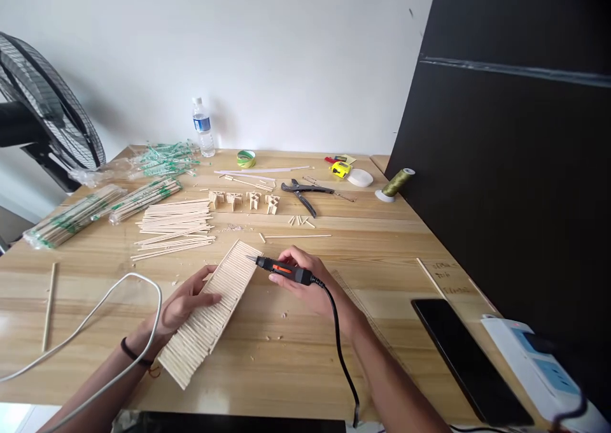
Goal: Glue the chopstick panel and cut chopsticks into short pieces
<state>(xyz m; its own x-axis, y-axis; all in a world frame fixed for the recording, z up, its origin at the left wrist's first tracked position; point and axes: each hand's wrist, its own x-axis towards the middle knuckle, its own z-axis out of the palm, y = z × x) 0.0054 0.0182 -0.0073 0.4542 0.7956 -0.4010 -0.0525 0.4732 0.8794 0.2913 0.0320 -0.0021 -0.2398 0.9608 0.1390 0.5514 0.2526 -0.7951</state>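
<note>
My left hand [191, 299] grips a long panel of thin wooden sticks [210, 318] laid side by side, thumb on top. The panel is tilted above the table. In my right hand [310, 283] is a black pen-shaped electric tool [286, 270] with an orange switch, a cord and a pointed metal tip. The tip reaches the panel's upper right edge; whether it touches cannot be made out. Beyond the panel lies a pile of loose sticks [174, 223]. Several small stick-built pieces [254, 200] stand in a row to the right of that pile.
Bagged sticks [76, 213], a water bottle [204, 130] and a fan [48, 95] are at the left. Cutting pliers [308, 191], a tape measure [340, 169] and a thread spool [397, 183] lie farther back. A phone [470, 360] and power strip [544, 363] sit right; a white cable [153, 293] crosses my left forearm.
</note>
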